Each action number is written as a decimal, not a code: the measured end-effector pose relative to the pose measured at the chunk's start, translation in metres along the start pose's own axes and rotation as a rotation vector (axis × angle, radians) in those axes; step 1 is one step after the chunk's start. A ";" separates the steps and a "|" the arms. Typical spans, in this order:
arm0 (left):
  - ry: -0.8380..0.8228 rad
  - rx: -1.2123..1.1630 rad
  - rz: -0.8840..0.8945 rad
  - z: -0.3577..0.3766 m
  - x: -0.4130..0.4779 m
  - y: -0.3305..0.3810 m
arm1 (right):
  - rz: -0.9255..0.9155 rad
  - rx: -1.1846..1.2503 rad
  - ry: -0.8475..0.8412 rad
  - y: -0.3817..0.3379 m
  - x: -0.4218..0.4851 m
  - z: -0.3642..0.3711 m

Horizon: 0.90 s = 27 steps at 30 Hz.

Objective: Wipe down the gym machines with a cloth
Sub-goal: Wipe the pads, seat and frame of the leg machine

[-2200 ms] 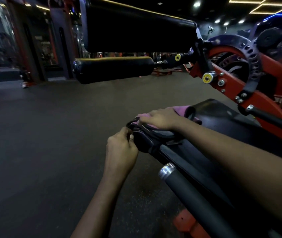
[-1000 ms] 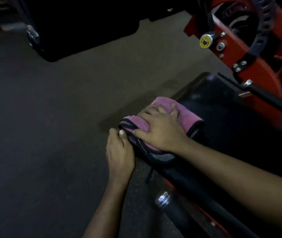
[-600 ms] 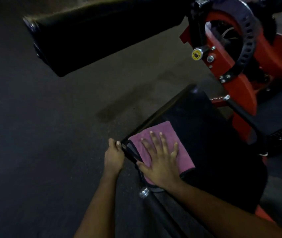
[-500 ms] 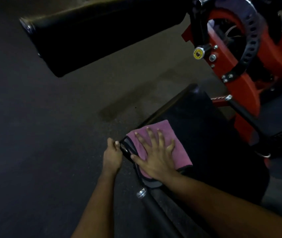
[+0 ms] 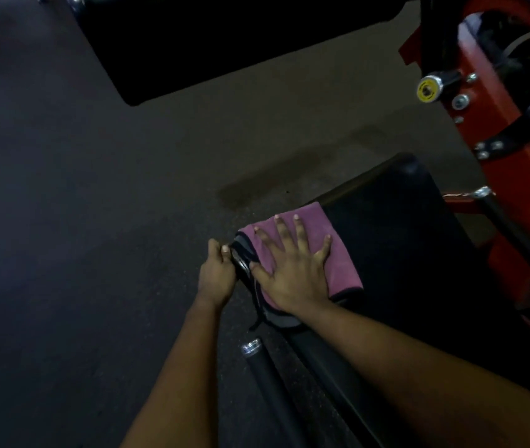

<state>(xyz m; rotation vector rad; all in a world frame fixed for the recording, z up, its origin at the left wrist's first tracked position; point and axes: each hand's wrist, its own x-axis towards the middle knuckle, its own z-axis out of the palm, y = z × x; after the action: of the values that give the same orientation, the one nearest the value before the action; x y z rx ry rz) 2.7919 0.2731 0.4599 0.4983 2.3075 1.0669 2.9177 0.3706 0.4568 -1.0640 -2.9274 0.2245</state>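
Flattened since a second ago, the right hand (image 5: 292, 276) presses splayed fingers (image 5: 299, 236) on the cloth (image 5: 342, 270) at the near-left corner of the seat pad (image 5: 418, 253), bare pad ahead-right; the left hand (image 5: 216, 278) grips its edge.

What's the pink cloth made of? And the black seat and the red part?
Pink cloth: looks like soft, fuzzy microfibre, matte, with a dark stitched edge. Black seat: probably padded vinyl or leather; smooth, faint sheen at its rounded corner. Red frame: likely painted metal, with shiny bolts.
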 end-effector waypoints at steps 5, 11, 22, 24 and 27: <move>-0.018 -0.032 0.019 0.002 -0.005 -0.009 | 0.013 -0.009 -0.036 -0.015 0.058 -0.027; -0.045 -0.127 0.004 0.007 -0.018 -0.012 | -0.099 0.001 0.068 -0.001 0.008 -0.004; -0.030 0.021 0.055 0.005 -0.022 -0.006 | -0.123 -0.057 -0.005 0.001 0.053 -0.022; 0.023 0.031 0.065 0.012 -0.024 -0.002 | -0.199 -0.034 0.049 0.018 0.031 -0.015; 0.082 0.030 0.066 0.022 -0.027 0.002 | -0.252 -0.019 -0.016 0.048 0.040 -0.022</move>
<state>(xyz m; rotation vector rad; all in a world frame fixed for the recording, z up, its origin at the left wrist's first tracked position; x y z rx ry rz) 2.8263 0.2728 0.4585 0.5557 2.3968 1.1040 2.9186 0.4353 0.4709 -0.6863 -3.0438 0.1996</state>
